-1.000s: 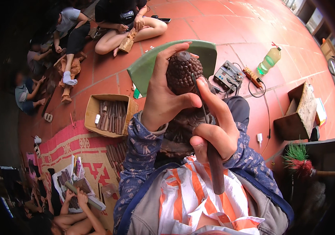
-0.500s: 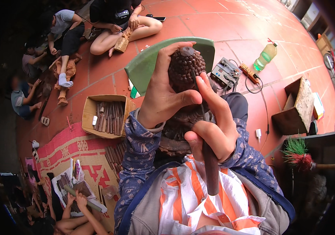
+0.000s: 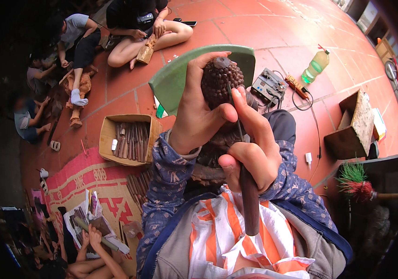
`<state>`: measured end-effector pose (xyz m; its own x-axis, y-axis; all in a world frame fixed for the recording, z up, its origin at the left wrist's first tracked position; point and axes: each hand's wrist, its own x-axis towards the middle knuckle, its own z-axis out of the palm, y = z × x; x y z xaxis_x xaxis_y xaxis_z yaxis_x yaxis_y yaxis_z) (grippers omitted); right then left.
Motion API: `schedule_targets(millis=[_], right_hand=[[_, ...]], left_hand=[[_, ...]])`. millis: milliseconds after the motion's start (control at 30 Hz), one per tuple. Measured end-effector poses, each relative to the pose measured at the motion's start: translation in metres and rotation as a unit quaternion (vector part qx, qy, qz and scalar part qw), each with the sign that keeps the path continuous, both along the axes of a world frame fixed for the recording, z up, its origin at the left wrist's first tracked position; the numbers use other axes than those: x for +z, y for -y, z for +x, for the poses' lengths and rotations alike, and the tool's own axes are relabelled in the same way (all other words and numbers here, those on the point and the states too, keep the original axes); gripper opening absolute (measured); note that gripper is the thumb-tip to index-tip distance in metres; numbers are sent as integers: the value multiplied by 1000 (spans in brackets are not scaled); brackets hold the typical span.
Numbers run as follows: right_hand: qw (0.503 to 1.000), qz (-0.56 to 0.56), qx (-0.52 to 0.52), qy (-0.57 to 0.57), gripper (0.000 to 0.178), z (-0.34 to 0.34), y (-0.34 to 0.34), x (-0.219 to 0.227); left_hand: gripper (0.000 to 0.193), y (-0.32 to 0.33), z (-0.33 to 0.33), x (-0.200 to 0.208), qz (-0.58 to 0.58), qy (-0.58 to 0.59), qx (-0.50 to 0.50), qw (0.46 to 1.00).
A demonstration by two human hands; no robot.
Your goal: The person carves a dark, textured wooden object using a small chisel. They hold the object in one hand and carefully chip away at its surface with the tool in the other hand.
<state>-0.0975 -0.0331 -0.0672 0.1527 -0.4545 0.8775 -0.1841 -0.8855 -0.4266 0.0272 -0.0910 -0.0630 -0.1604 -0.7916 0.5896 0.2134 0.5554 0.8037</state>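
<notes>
At frame centre, grips the dark-handled tool [image 3: 250, 204] in the right hand [image 3: 257, 156], lengthwise up-left toward the knobbed head [image 3: 214, 88], clasped by the nearer left hand [image 3: 195, 111].

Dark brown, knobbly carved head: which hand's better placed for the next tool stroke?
Right hand, probably: it grips the slim tool with the dark brown handle, tip at the carved head. Left hand curls around the head's left side, likely better for steadying.
</notes>
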Motion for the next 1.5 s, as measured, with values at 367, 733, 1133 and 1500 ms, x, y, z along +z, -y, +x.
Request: schedule_targets(millis=[367,733,1133,1500], right_hand=[[1000,7,-10,-18,26,-1,-6,10],[998,19,-45,26,32,5,-8,11],[975,66,210,22,38,-39,16,-3],[948,20,260,185,41,-49,25,-27]], left_hand=[[92,1,1,-2,-6,10,-1,1000],[93,-2,-6,1,44,-36,-26,998],[113,0,-3,-3,18,-2,17,1000],[100,-3,-7,-1,10,-22,22,999]])
